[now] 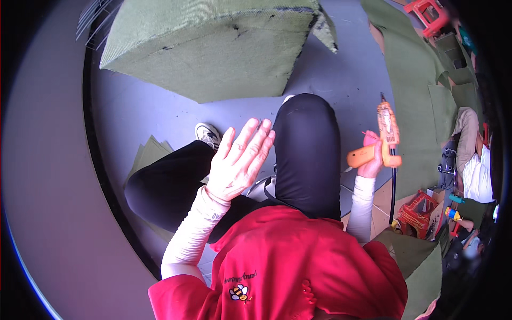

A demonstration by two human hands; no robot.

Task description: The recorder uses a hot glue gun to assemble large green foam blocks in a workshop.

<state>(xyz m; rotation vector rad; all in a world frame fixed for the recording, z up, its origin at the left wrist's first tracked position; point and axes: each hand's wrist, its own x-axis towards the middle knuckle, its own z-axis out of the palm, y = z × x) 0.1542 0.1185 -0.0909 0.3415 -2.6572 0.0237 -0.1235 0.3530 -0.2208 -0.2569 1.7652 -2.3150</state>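
Right hand [372,164] grips orange corded glue gun [388,125]; left hand [238,165] flat, fingers extended, near right knee [308,133]. Green fabric-covered block [213,61] ahead.

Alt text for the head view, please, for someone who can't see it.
A person in a red shirt grips an orange gun-shaped tool in the right hand and holds the left hand open above the lap. Ahead is a large green block with dark smudges; green sheeting lies to the right.

Green block [213,64] and sheets [147,157] on grey floor [352,69]
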